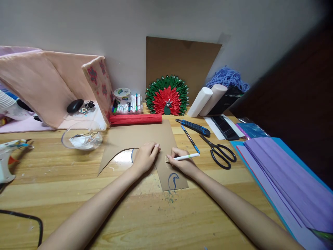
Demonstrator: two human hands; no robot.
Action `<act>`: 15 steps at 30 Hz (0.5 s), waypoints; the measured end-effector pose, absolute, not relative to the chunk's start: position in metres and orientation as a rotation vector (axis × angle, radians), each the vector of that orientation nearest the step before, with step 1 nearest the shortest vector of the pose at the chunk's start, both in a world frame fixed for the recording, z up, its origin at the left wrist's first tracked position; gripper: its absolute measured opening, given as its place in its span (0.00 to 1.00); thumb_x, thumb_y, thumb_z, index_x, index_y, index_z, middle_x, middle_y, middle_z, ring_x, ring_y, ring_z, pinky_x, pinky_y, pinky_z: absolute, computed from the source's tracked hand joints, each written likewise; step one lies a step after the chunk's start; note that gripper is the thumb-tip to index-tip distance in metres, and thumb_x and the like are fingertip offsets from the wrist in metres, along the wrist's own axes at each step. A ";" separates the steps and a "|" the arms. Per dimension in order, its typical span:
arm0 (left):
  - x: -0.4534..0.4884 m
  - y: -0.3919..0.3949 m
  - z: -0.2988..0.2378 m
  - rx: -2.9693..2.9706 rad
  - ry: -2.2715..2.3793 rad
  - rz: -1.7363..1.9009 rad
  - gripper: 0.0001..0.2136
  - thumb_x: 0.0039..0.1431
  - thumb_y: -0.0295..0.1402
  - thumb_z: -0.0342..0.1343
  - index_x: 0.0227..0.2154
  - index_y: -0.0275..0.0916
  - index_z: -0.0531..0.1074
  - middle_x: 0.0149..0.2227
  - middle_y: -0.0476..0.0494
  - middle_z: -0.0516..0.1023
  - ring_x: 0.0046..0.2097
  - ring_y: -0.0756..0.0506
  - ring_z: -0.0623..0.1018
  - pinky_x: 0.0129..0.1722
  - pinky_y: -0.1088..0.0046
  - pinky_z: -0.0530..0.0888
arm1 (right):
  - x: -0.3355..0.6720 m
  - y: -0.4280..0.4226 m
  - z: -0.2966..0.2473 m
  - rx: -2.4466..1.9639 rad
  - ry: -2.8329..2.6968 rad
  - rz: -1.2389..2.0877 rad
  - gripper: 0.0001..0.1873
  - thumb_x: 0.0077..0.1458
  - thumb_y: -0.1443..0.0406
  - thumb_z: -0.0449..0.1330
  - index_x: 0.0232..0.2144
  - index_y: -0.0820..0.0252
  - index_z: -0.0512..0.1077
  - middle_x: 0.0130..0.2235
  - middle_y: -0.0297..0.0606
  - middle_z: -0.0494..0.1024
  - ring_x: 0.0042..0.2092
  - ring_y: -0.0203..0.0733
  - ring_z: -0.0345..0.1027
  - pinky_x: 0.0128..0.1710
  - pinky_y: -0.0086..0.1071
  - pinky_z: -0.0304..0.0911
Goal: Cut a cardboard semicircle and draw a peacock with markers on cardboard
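A brown cardboard sheet (pixel 140 133) with a curved cut-out lies on the table. Across the cut-out's edge rests my left hand (pixel 146 156), its fingers bent together and holding the sheet down; the fingertips are partly hidden. My right hand (pixel 183 162) pinches a white marker (pixel 187 157) with a green band, its tip low over the cardboard's right arm. A faint round outline shows at the tip. Below it is a blue hooked drawing (pixel 172 181). A blue pen (pixel 189 139) lies just beyond my right hand, beside black-handled scissors (pixel 220 152) and a utility knife (pixel 194 127).
Behind the sheet are a red crepe roll (pixel 135 119), a marker box (pixel 130 107) and a green-and-red peacock figure (pixel 168 97). A clear bowl (pixel 83 137) and a glue gun (pixel 9 161) are left. Purple sheets (pixel 286 180) cover the right side.
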State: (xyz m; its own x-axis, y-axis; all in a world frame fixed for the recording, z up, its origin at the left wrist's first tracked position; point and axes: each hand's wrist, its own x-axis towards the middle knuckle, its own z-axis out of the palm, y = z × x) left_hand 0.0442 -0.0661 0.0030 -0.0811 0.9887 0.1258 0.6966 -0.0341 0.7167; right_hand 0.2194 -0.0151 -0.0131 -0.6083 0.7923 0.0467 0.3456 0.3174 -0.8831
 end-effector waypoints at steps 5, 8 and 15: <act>0.044 -0.066 0.002 1.772 1.811 0.905 0.18 0.62 0.40 0.36 0.30 0.40 0.69 0.33 0.44 0.75 0.38 0.46 0.73 0.38 0.71 0.67 | 0.219 -0.015 -0.013 -1.002 -2.117 1.261 0.15 0.51 0.61 0.56 0.17 0.59 0.59 0.17 0.29 0.63 0.21 0.32 0.54 0.21 0.26 0.48; 0.044 -0.066 0.001 1.776 1.808 0.917 0.18 0.62 0.40 0.37 0.29 0.40 0.70 0.33 0.44 0.75 0.37 0.46 0.73 0.37 0.71 0.67 | 0.219 -0.015 -0.012 -1.004 -2.113 1.284 0.15 0.50 0.62 0.55 0.16 0.59 0.57 0.17 0.29 0.62 0.21 0.32 0.55 0.21 0.26 0.48; 0.045 -0.065 0.001 1.763 1.815 0.902 0.18 0.62 0.40 0.36 0.30 0.40 0.70 0.33 0.43 0.75 0.38 0.45 0.73 0.39 0.70 0.67 | 0.221 -0.014 -0.012 -1.000 -2.125 1.313 0.15 0.50 0.62 0.56 0.16 0.59 0.57 0.17 0.29 0.64 0.20 0.31 0.55 0.20 0.26 0.48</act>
State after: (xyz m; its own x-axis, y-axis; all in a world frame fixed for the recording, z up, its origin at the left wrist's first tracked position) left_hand 0.0447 -0.0651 0.0014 -0.0804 0.9894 0.1213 0.6939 -0.0319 0.7194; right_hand 0.2208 -0.0141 -0.0120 -0.6374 0.7705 0.0002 0.3446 0.2853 -0.8943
